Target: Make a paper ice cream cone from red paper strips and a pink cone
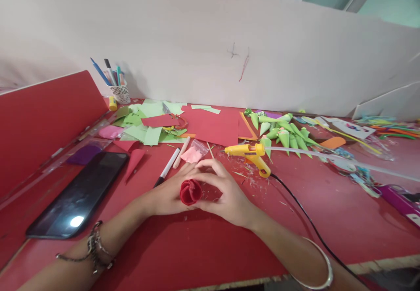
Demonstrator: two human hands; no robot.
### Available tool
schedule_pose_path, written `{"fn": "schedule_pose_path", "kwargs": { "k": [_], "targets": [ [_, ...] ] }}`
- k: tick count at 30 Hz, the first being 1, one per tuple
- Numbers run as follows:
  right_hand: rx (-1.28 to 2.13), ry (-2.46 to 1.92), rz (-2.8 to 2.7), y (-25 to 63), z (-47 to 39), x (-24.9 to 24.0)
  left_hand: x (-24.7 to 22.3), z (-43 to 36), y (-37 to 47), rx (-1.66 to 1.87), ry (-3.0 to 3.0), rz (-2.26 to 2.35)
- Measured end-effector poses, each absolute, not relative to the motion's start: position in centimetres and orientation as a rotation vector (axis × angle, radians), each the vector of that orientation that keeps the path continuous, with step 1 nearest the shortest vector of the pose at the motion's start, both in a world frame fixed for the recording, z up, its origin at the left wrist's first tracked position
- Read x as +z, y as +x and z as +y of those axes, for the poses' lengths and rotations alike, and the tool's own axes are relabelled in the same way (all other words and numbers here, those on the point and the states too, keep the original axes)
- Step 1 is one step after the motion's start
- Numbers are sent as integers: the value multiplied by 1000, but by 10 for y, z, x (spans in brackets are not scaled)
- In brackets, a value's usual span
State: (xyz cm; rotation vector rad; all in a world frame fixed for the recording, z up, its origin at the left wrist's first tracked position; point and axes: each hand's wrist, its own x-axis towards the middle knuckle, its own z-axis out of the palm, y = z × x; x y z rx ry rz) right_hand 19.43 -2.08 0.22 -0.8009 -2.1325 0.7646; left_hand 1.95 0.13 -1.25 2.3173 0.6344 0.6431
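Note:
A small rolled red paper cone, its round open end facing me, sits between my two hands over the red table. My left hand is closed around the roll from the left, its fingers partly behind it. From the right, my right hand curves in with thumb and fingers touching the roll's rim. Just beyond my hands lie a white marker with a black cap, a pinkish stick and a bag of pink material. A yellow glue gun rests to the right of them.
A phone and red paper cones lie left. Behind are green paper scraps, scissors, red sheets and several green cones. The glue gun's black cord runs toward the front right. A pen cup stands back left.

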Motion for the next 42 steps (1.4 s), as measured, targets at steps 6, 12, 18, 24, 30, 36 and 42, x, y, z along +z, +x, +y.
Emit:
{"fn": "schedule_pose_path", "kwargs": {
  "k": [6, 12, 18, 24, 30, 36, 42],
  "targets": [
    [674, -833, -2081, 195, -20, 0, -12, -1, 23, 595, 2299, 813],
    [514, -992, -1949, 197, -19, -3, -6, 2, 14, 640, 2228, 860],
    [516, -1090, -1927, 197, -18, -7, -5, 2, 10, 779, 2010, 803],
    [590, -1117, -1950, 197, -16, -8, -10, 2, 14, 876, 1883, 766],
    [744, -1197, -2027, 197, -16, -8, -10, 4, 13, 968, 1858, 758],
    [776, -1197, -1884, 197, -14, -9, -1, 2, 14, 1447, 2315, 1011],
    [938, -1255, -1795, 194, -16, -12, 2, -2, 17, 1346, 2677, 988]
  ]
}}
